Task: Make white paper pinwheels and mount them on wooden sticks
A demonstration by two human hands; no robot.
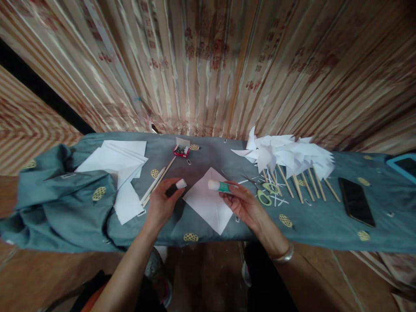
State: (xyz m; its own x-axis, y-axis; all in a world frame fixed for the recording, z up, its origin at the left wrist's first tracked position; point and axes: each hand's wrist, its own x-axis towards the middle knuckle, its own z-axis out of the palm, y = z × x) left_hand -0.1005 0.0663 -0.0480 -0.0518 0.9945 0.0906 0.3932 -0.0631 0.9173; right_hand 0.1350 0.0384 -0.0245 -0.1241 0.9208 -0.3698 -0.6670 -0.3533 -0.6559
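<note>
1. Striped, patterned curtains (pixel 201 65) hang right behind the worktop (pixel 312 229), which is draped in a grey-green cloth with yellow motifs.

2. From where I stand, the person's right hand (pixel 242 203) has its grip closed round what looks like a glue stick (pixel 223 186), thumb and fingers at the right end, with the white end left free.

3. Their left hand (pixel 162 201) pinches a small white cap (pixel 181 183) between thumb and forefinger, no gap to spare.

4. Just below the glue stick lies a white paper square (pixel 208 212), turned cornerwise, one corner towards the person, a faint crease running from far corner to near one.

5. What matters most, I'd judge, is how stick and sheet stand: the stick's long axis runs crosswise, its free end pointing left over the paper's far half. Whether it touches, I can't tell.

6. Of the two, the right hand is nearer, its fingertips overlapping the sheet's right side; the left hand sits off the left corner.

7. Scissors (pixel 264 198) lie just right of the right hand, near the sticks of the white paper pinwheels (pixel 289 151).
</note>
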